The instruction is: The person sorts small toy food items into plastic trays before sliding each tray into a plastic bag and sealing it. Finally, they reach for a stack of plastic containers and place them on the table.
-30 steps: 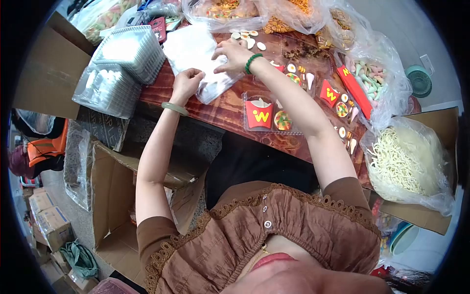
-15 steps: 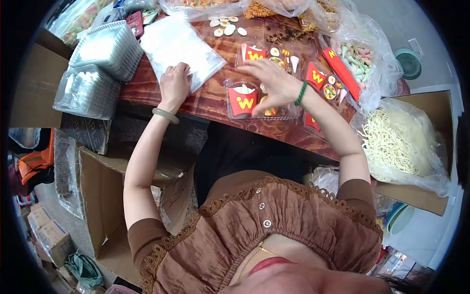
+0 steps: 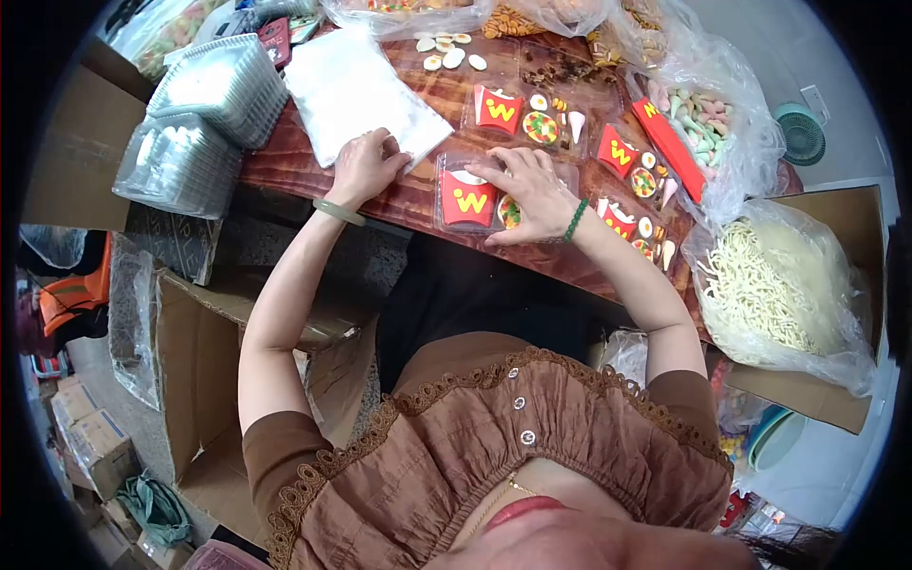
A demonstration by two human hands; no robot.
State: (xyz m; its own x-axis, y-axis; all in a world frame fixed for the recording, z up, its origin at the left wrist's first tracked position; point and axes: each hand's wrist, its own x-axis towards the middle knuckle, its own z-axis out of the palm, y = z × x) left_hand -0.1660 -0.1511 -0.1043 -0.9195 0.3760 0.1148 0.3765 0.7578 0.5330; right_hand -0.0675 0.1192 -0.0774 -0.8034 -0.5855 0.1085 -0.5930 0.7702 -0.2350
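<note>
My left hand [image 3: 367, 163] has its fingers curled at the lower edge of a stack of clear plastic bags [image 3: 356, 90], seemingly pinching the edge. My right hand [image 3: 534, 195] lies with fingers spread over a clear plastic tray [image 3: 458, 231] near the table's front edge. Inside that tray sits a red fries carton [image 3: 468, 202] with a yellow mark, and a small toy pizza [image 3: 508, 211] partly covered by my right hand. Behind it is another filled tray with a red carton [image 3: 498, 109], a pizza [image 3: 541, 127], an egg and a cone.
Stacked clear trays [image 3: 180, 161] stand at the left. Loose egg pieces [image 3: 454, 57] lie at the back. More filled sets, such as a red carton [image 3: 617, 152], lie right of my hand. A bag of pale fries-like strips [image 3: 760, 285] sits in a cardboard box [image 3: 836, 404].
My right hand has come down onto the tray, its fingers now lower over it. My left hand has shifted slightly right along the bags' edge. The camera view has moved a little.
</note>
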